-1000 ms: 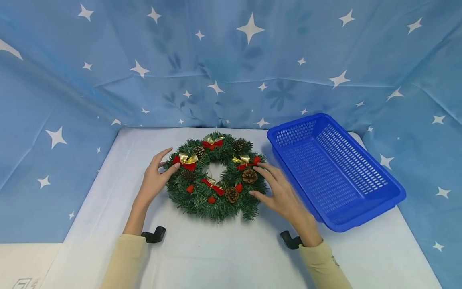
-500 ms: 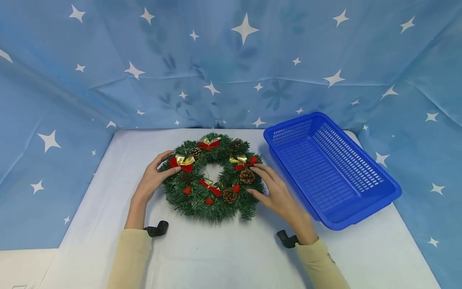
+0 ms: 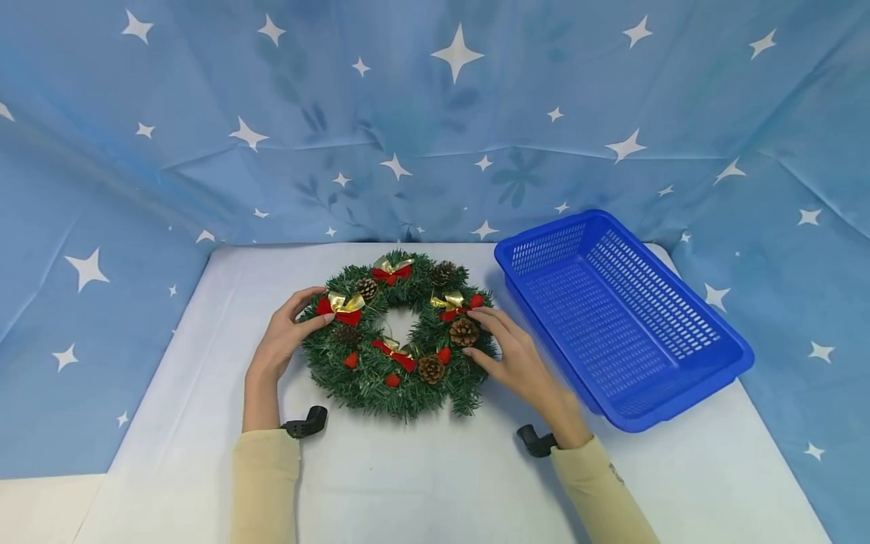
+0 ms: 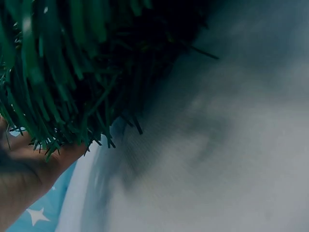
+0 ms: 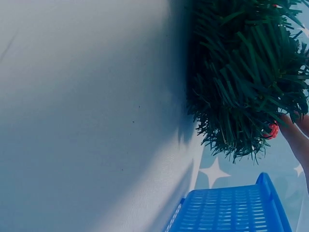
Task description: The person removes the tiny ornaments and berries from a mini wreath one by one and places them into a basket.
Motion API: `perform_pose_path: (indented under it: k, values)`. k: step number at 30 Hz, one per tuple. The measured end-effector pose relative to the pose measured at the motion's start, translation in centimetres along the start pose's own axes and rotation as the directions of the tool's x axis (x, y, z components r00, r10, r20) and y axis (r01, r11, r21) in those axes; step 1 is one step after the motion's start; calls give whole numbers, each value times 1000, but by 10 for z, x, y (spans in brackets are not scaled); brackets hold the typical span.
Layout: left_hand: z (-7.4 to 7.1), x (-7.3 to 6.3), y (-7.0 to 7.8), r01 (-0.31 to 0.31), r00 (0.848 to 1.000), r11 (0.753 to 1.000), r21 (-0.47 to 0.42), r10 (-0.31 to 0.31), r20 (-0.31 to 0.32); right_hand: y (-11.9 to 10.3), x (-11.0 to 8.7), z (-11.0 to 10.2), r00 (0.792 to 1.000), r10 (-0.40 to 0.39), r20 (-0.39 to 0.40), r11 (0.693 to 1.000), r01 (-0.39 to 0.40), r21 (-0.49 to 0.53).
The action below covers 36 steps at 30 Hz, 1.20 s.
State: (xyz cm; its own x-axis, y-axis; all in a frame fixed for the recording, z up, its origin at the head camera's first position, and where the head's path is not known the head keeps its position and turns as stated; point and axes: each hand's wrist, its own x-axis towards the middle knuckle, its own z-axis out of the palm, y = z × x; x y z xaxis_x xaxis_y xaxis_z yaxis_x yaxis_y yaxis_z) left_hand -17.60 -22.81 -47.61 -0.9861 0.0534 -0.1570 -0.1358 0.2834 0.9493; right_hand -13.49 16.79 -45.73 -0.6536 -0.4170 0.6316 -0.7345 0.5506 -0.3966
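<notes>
A green Christmas wreath (image 3: 401, 397) with red and gold bows, pine cones and red berries lies flat on the white-covered table. At its left side my left hand (image 3: 280, 338) grips the outer edge, thumb on top near a gold bow (image 3: 347, 303) and fingers going down behind the greenery. In the left wrist view, bristles partly cover that hand (image 4: 36, 164). My right hand (image 3: 519, 364) rests its fingertips on the wreath's right side, thumb and fingers spread around a pine cone (image 3: 464, 332). From the right wrist, a fingertip shows beside a red berry (image 5: 273, 130).
A blue plastic basket (image 3: 615, 234) with perforated sides stands right of the wreath, close to my right forearm. Blue cloth (image 3: 408, 98) with white stars hangs behind the table and along both sides. A black wrist camera (image 3: 307, 421) juts from my left wrist.
My left hand has closed in on the wreath's left edge, and its forearm has swung right. My right fingertips have settled lightly on the wreath. The head view has shifted slightly.
</notes>
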Motion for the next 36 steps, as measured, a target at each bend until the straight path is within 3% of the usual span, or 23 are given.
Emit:
perform_pose_path:
  k: [17, 36]
  values:
    - [0, -4, -2, -17, 1000, 1000, 20, 17, -9, 3, 4, 7, 999, -36, 30, 999, 35, 26]
    - [0, -1, -1, -9, 1000, 1000, -3, 9, -12, 5, 9, 8, 996, -16, 87, 1000, 16, 6]
